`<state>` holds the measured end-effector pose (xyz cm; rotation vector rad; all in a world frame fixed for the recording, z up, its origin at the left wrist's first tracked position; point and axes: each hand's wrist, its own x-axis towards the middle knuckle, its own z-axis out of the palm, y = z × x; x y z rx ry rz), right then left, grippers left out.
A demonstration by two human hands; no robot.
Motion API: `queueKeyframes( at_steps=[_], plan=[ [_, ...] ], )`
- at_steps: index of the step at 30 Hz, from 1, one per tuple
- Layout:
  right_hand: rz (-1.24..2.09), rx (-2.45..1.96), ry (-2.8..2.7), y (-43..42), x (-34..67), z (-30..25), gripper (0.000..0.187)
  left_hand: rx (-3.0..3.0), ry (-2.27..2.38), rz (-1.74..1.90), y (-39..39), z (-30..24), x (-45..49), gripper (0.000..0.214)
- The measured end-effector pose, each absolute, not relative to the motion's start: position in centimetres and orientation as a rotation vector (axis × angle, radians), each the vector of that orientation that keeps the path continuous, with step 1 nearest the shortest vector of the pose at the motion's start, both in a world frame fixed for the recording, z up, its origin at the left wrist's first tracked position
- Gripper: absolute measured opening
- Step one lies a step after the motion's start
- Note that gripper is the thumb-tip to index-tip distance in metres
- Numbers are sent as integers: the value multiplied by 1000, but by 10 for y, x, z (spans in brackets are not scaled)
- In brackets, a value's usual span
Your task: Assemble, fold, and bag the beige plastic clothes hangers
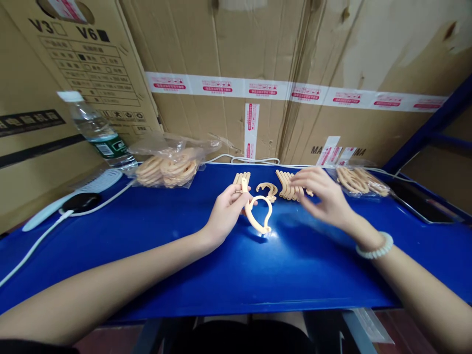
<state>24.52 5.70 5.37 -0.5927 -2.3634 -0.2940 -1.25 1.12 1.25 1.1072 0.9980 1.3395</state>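
Note:
My left hand [227,212] is closed on a beige plastic hook piece [254,223], pinched between thumb and fingers. The piece has a rounded open loop pointing down and right, and a straight arm with a small hole at its tip standing up past my fingers. Behind it, several loose beige hooks [271,191] lie on the table, and a row of short beige arms [239,177] is partly covered by my left hand. My right hand [324,199] hovers with fingers apart at the right end of another row of beige curved arms [285,184]; its fingertips overlap some of them.
Clear bags of beige parts lie at left [173,169] and right [356,179] on the blue table [258,280]. A water bottle [106,140], white brush-like object [73,194], black puck with a cable [81,202] and phone [420,201] surround them. Cardboard [206,128] stands behind.

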Motion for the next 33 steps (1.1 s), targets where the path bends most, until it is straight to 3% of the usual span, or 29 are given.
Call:
queueKeyframes(
  at_steps=[4,10,13,15,18,23,33],
  plan=[
    [-399,-299,-2604,15,207,47,27,1094,943,1340,11,11,-11,37],
    [-487,-323,-2688,18,204,34,20,1221,939,1399,12,1,-11,41],
    [-407,-417,-2652,20,207,36,24,1528,1042,1662,13,-1,-14,52],
    [-411,-460,-2604,19,207,38,24,1990,1071,1734,12,0,-17,44],
    [-425,-502,-2565,16,207,38,23,2653,1034,1574,8,4,-21,23],
    [-418,-584,-2519,12,206,37,27,2881,1104,1450,3,7,-20,13],
    [-489,-524,-2478,13,200,25,33,3210,882,991,14,3,-15,29]
  ],
)
